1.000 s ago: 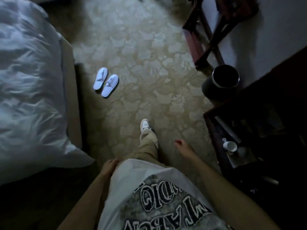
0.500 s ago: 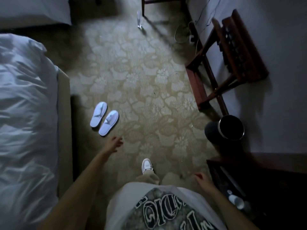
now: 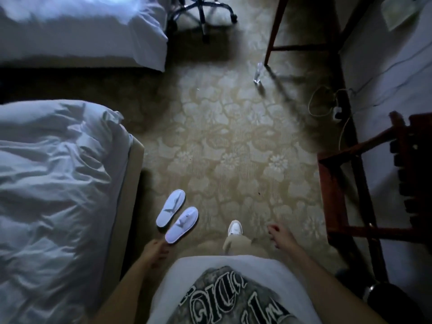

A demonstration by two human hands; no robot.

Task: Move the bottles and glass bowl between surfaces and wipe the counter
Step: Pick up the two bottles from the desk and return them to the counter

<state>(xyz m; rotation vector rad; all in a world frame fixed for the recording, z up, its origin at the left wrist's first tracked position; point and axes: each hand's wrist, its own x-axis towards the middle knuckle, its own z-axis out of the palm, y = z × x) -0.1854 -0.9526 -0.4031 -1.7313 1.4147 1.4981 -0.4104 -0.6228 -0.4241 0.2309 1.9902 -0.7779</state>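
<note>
While the left hand (image 3: 155, 250) and right hand (image 3: 279, 235) hang empty and loosely curled, one bottle (image 3: 257, 73) stands far off on the carpet (image 3: 233, 141), apparently unmoved; no counter or bowl shows.

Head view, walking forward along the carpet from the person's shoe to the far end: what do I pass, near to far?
White shoe → pair of white slippers just left of the path → open patterned carpet → clear bottle standing beside a wooden table leg → wheeled chair base.
</note>
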